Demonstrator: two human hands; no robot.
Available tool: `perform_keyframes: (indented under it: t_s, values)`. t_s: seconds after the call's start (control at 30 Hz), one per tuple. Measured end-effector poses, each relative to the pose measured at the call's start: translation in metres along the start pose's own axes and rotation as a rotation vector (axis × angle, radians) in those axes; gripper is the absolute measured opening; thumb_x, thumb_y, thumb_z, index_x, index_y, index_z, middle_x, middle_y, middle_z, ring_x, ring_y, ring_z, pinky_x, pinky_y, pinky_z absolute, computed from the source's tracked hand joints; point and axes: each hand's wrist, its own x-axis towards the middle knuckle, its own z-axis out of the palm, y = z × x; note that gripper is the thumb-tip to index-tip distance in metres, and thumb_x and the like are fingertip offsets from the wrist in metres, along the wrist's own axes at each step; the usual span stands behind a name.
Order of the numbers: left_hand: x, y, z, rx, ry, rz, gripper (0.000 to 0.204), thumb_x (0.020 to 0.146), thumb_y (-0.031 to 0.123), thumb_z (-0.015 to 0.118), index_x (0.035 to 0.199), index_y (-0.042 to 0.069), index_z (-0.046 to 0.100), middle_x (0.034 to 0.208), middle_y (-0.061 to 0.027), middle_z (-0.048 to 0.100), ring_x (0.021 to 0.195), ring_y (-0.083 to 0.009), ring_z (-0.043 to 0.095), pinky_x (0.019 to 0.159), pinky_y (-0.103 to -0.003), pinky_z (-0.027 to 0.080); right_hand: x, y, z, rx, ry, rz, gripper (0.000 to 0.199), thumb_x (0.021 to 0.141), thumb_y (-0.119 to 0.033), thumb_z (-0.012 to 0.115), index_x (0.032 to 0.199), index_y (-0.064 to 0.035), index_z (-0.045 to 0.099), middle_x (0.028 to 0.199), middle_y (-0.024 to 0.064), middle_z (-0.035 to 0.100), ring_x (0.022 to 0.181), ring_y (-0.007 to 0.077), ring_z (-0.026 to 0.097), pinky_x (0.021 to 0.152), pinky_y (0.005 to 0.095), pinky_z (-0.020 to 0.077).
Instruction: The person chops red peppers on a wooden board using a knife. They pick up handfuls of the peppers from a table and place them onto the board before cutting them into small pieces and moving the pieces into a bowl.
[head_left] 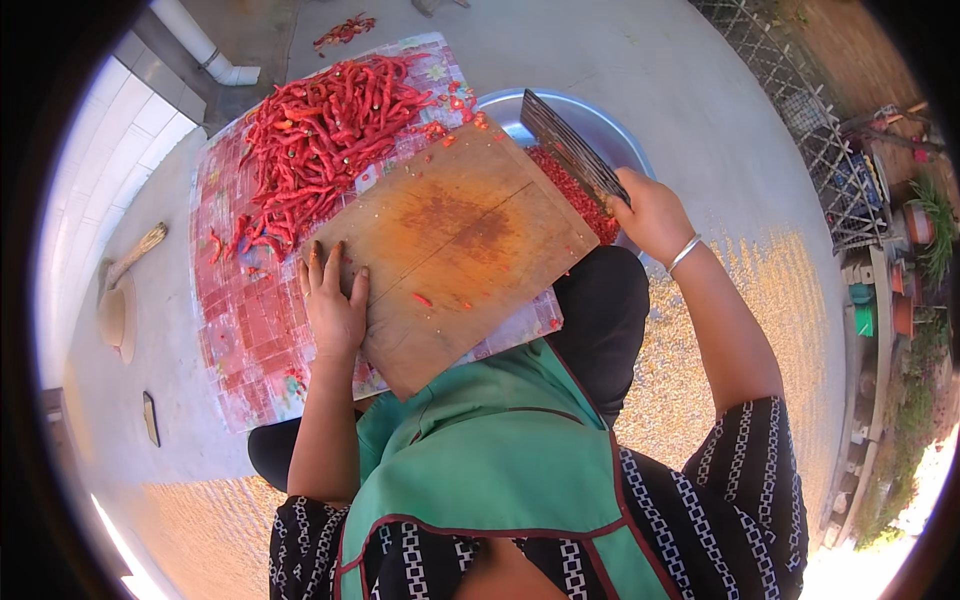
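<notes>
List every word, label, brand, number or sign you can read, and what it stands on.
None can be read.
Cleaver: no lettering I can make out.
Wooden board: stains, no writing visible.
Checked cloth: pattern, no legible words.
Dark flat object on the floor: too small to tell.

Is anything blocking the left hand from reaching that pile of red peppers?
Nothing visible does. The left hand rests on the left edge of the wooden board, and the red peppers lie just beyond its fingertips.

Looks brightly daylit, burning out white near both lower corners. Gleams on the metal basin (614, 131). Appears mostly sharp, curving the tiled wall (120, 150) toward a black rim.
</notes>
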Motion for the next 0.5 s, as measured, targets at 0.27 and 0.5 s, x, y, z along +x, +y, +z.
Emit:
perform_keyframes:
  t_s: [0.27, 0.5]
  values:
    - [-0.014, -0.009, -0.013, 0.011, 0.019, -0.037, 0.052, 0.08, 0.028, 0.068, 0.127, 0.009, 0.054, 0.142, -0.0211, 0.038, 0.129, -0.0468, 0.033, 0.107, -0.049, 0.032, -0.008, -0.072, 0.032, 0.073, -0.087, -0.404, 0.048, 0.08, -0.004, 0.058, 0.126, -0.02, 0.056, 0.105, 0.0122, 0.052, 0.092, 0.0299, 0.059, 0.075, 0.0393, 0.052]
    - [-0.036, -0.04, -0.045, 0.005, -0.001, -0.119, 0.052, 0.08, 0.03, 0.068, 0.127, 0.011, 0.055, 0.142, -0.0194, 0.039, 0.13, -0.0449, 0.033, 0.106, -0.048, 0.033, -0.011, -0.09, 0.047, -0.027, -0.194, -0.67, 0.039, 0.079, -0.008, 0.058, 0.116, -0.0214, 0.063, 0.106, 0.008, 0.055, 0.098, 0.0268, 0.056, 0.083, 0.0385, 0.0486]
